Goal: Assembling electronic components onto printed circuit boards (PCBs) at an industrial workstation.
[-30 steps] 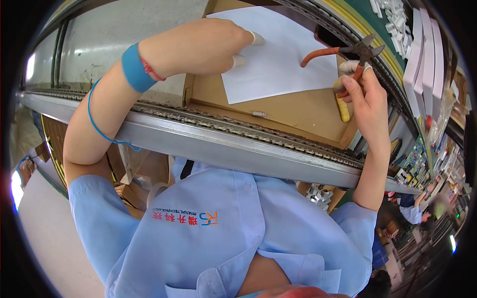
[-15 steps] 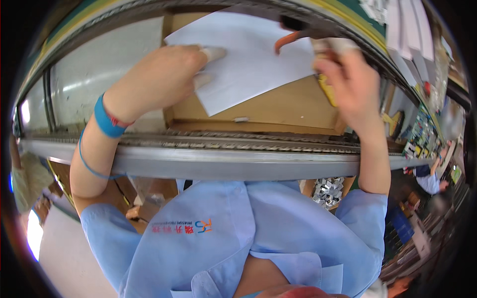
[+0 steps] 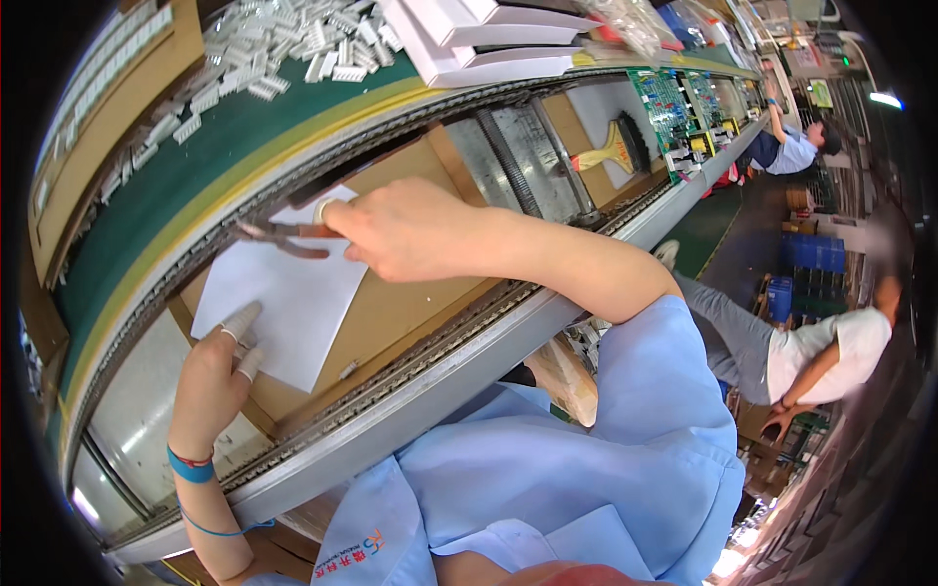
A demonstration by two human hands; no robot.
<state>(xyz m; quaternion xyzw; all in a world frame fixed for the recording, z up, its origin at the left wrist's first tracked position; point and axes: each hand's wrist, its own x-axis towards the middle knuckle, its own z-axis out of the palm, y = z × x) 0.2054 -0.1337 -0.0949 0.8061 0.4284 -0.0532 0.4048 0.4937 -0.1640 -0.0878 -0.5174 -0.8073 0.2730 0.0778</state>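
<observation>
The right hand [image 3: 396, 234] is pinching cutters [image 3: 305, 231], their long axis pointing left across white paper [image 3: 293, 313] that the left hand [image 3: 213, 376], fingers spread, is touching.

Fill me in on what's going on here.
A person's right hand grips orange-handled cutters at the far edge of a white sheet of paper. The left hand, with covered fingertips, rests its fingers on the paper's near left part. The sheet lies in a shallow cardboard tray, and a small cylindrical part sits beside it.
</observation>
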